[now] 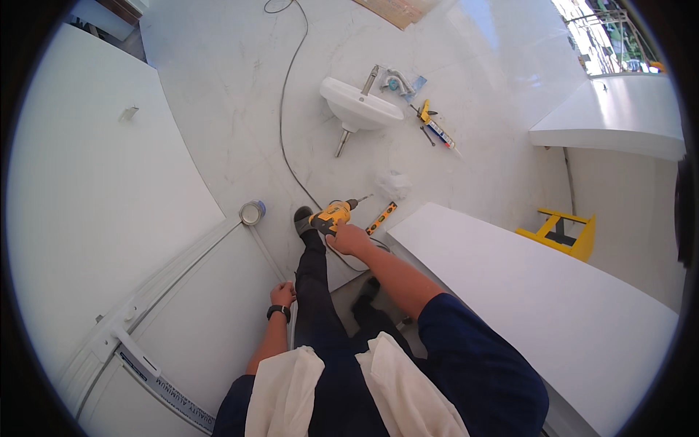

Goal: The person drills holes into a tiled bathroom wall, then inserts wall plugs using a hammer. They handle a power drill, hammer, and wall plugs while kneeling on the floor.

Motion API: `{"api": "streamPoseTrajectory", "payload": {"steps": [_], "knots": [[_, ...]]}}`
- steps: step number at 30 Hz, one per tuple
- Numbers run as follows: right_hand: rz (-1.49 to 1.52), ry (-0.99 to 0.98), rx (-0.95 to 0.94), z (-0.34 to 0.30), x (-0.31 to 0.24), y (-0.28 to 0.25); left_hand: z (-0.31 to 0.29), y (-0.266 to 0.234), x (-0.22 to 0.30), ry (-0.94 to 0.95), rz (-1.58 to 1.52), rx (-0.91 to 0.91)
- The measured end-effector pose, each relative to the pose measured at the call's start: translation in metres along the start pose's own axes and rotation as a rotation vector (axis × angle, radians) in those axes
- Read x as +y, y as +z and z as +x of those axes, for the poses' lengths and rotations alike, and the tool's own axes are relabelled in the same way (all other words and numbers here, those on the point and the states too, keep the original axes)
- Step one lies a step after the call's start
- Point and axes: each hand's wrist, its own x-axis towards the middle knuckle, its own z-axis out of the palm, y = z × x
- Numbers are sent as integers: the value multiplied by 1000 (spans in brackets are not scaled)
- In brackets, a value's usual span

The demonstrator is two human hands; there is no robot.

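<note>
My right hand is closed round the handle of a yellow and black power drill. The drill's bit points away to the right, over the pale floor. Lower on the left, my left hand is closed beside the edge of a white panel; whatever its fingers hold is hidden. An orange spirit level lies just right of the drill. Beyond the drill is a crumpled clear plastic bag. A round tin or roll is at the white panel's far corner.
A white washbasin with a tap lies on the floor ahead, beside a yellow caulking gun. A dark cable runs across the floor. White counter at right, yellow stool beyond it, white door at left.
</note>
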Motion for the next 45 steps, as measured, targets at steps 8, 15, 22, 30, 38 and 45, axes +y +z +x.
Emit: {"api": "streamPoseTrajectory", "payload": {"steps": [8,15,22,30,38,45], "knots": [[-55,162,43,175,66,30,86,-1,121,210,-153,-28],[6,297,248,310,138,51,138,12,64,72,14,53],[44,355,418,384,182,92,163,2,-6,-37,98,-41],[50,312,526,416,206,147,174,17,-4,18,258,67],[184,287,411,424,226,198,208,4,-33,-40,311,-6],[154,106,646,388,256,183,226,-10,-48,-45,51,-256]]}}
